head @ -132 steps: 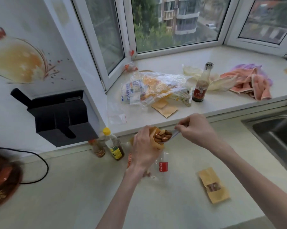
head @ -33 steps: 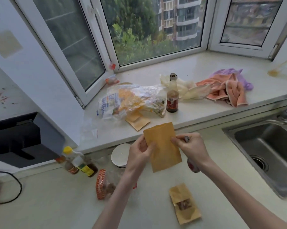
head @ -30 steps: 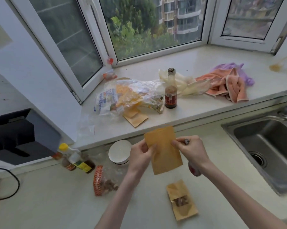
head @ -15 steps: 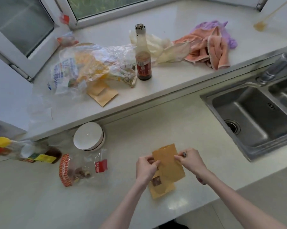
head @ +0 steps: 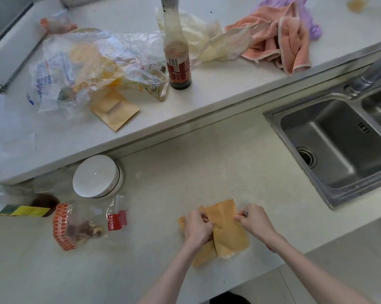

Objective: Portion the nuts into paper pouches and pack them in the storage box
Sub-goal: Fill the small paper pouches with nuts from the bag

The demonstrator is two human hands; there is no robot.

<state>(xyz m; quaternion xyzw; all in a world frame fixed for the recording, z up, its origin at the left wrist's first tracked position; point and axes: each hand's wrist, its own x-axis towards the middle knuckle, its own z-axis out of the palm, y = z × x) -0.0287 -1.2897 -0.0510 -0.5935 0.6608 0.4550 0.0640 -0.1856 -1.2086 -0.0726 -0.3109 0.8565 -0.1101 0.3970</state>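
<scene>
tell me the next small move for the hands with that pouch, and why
Probably lower the paper pouch flat and let go. Both the left hand and the right hand pinch its upper edges, and it already sits low over the second pouch on the counter. No storage box shows to pack it into.

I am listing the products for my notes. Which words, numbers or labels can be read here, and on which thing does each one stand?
"51", in large figures, partly blurred: red label of the dark sauce bottle.
Red tag on the clear nut bag: white characters, too blurred to read.
Crumpled plastic bag: blue print, unreadable.
Sink wall: small mark, unreadable.
</scene>
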